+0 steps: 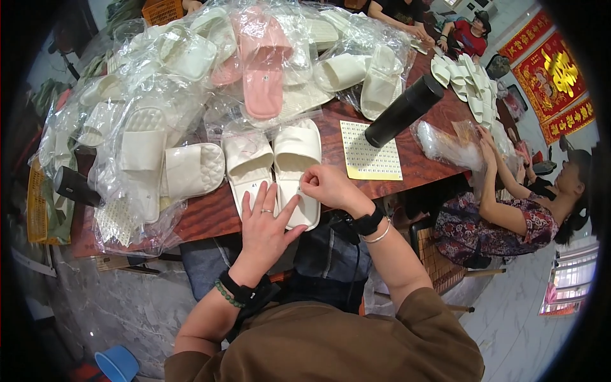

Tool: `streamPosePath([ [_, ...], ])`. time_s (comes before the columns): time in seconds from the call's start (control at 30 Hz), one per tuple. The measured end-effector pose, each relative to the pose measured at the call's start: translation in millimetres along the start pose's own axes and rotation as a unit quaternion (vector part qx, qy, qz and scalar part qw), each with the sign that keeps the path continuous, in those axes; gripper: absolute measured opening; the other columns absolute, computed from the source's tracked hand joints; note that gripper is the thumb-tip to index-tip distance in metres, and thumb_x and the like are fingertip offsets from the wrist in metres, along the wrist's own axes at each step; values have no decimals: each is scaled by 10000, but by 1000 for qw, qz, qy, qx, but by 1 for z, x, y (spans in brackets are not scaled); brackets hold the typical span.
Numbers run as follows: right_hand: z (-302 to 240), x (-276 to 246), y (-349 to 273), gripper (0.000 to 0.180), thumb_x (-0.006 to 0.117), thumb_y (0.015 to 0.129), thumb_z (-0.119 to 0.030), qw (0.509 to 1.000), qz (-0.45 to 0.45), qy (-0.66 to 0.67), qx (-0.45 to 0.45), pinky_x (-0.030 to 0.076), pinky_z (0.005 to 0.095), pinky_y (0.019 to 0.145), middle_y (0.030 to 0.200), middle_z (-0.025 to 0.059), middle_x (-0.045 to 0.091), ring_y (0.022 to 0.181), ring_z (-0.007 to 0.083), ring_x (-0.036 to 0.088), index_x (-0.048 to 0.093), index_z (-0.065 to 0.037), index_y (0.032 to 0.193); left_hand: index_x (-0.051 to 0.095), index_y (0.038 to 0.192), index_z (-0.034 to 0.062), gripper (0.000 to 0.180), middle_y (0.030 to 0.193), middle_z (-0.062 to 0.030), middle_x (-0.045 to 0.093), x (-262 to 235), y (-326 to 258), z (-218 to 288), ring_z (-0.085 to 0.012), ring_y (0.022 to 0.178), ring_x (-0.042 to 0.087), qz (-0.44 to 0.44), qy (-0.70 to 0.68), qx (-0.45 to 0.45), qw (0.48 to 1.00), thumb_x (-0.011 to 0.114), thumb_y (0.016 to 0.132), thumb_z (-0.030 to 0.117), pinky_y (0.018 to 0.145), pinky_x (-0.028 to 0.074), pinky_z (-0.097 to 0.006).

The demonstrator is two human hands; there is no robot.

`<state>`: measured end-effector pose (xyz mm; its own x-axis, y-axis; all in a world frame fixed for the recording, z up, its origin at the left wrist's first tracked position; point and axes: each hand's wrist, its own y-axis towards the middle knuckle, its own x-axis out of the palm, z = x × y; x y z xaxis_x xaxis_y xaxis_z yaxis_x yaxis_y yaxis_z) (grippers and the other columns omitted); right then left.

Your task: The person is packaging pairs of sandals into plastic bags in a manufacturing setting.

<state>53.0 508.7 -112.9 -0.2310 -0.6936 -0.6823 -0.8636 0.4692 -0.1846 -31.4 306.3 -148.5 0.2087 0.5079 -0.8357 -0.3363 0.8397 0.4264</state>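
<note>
A pair of white slippers lies in front of me at the table edge, a left slipper (249,167) and a right slipper (296,139). A small printed label shows on the left one's insole. My left hand (264,221) rests flat across the heel ends of both, fingers spread, a ring on one finger. Over the right slipper's insole, my right hand (332,187) is closed in a pinch; whatever its fingertips hold is too small to make out. Beside that hand lies a pale yellow sheet of small stickers (375,167).
A black bottle (405,111) overlaps the sticker sheet. Plastic-bagged white slippers (143,143) and a pink slipper (263,76) crowd the table's left and back. At right, a person (509,210) handles clear plastic bags (449,148). More white slippers (468,86) are piled farther back.
</note>
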Motion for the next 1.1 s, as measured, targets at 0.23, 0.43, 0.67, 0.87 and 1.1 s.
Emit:
streamPosePath([
  [0.23, -1, 3, -3, 261, 722, 830, -219, 998, 14, 62, 2, 540, 352, 632, 747, 160, 708, 677, 246, 701, 709, 39, 873, 654, 1339, 230, 624, 1426, -205, 513, -1, -1, -1, -384, 1404, 411, -2, 5, -1, 1000, 756, 789, 506, 1152, 243, -613],
  [0.43, 0, 2, -2, 258, 730, 825, -216, 998, 6, 59, 7, 543, 358, 640, 761, 157, 712, 687, 249, 701, 710, 34, 885, 651, 1345, 235, 629, 1430, -205, 512, -1, -1, 0, -383, 1412, 405, -2, 5, 2, 1000, 760, 788, 506, 1155, 237, -612],
  [0.67, -5, 2, 1, 223, 735, 816, -210, 1000, 6, 7, 3, 551, 395, 670, 788, 172, 713, 734, 310, 707, 710, 6, 864, 652, 1345, 239, 632, 1423, -205, 521, -1, -1, -1, -380, 1408, 412, -1, 8, 0, 1000, 761, 785, 511, 1156, 238, -608],
  [0.87, -11, -3, 5, 194, 757, 835, -177, 997, 1, -62, -39, 538, 398, 677, 797, 166, 703, 734, 316, 690, 689, -4, 891, 654, 1341, 238, 625, 1427, -200, 519, -1, -1, 0, -378, 1407, 410, -2, 8, 1, 1000, 755, 790, 517, 1152, 242, -606],
  [1.1, -20, 5, 2, 243, 788, 811, -173, 978, 78, -189, -40, 529, 442, 699, 818, 181, 697, 801, 382, 684, 650, -8, 922, 653, 1341, 235, 627, 1424, -198, 518, -4, -1, 0, -381, 1410, 405, -8, 6, -4, 1000, 765, 785, 502, 1147, 246, -611],
])
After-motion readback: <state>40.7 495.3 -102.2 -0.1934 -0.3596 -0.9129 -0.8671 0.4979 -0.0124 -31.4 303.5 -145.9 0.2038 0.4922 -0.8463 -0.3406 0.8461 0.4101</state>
